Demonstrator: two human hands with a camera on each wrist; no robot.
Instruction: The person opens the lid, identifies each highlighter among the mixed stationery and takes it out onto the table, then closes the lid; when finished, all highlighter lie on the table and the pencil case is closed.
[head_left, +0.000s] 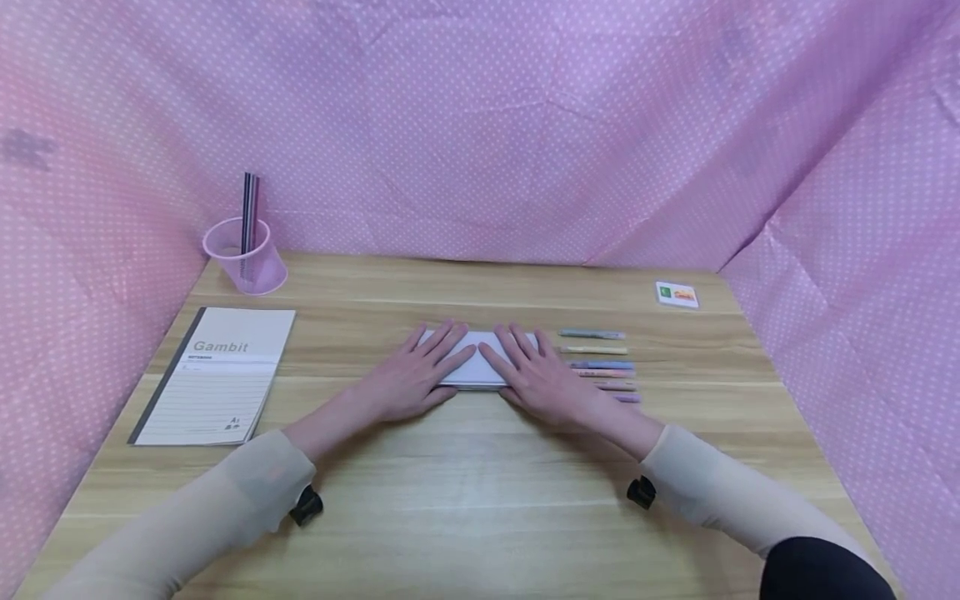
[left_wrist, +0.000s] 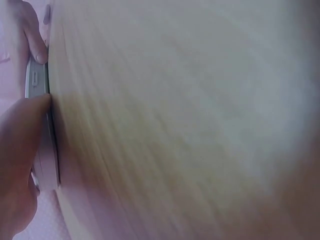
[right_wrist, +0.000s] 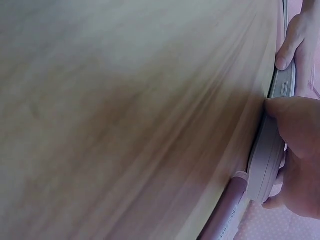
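A flat white case lies on the wooden table between both hands. My left hand rests on the left part of its lid with fingers straight and spread, its thumb along the front edge. The right hand mirrors this on the right part, fingers spread over the top and thumb at the front side. In the left wrist view a small clasp-like fitting shows on the case's front side between the thumbs. Just right of the case lie several pastel pens, partly hidden by the right hand.
A notebook marked Gambit lies at the left. Behind it stands a pink mesh cup with dark pencils in it. A small white block with a coloured print is at the back right. Pink dotted cloth surrounds the table.
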